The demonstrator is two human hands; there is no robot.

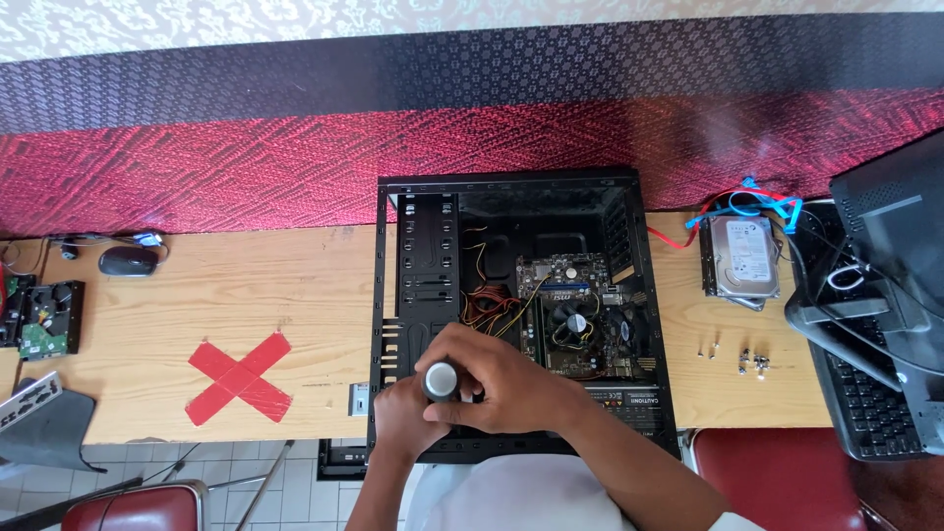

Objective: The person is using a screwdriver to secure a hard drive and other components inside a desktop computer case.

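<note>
tool: a screwdriver (pixel 441 380) stands on end, its round handle cap towards the camera, long axis running straight down into the case (pixel 521 310); its tip is hidden under the hands.
left hand (pixel 403 418): curled round the lower handle from the left, at the case's near edge.
right hand (pixel 501 379): wrapped over the handle from the right, fingers closed on it; it lies higher on the handle and deeper in the case than the left.
left of case: a red tape cross (pixel 239 378), and farther left a mouse (pixel 129 261) and a bare drive (pixel 51 320).
inside case: motherboard (pixel 575 315) just right of the hands.
right of case: loose screws (pixel 733 356), a hard drive (pixel 744 258), a keyboard (pixel 865 408).
surface: wooden table (pixel 246 295), against a red and black patterned wall.
</note>
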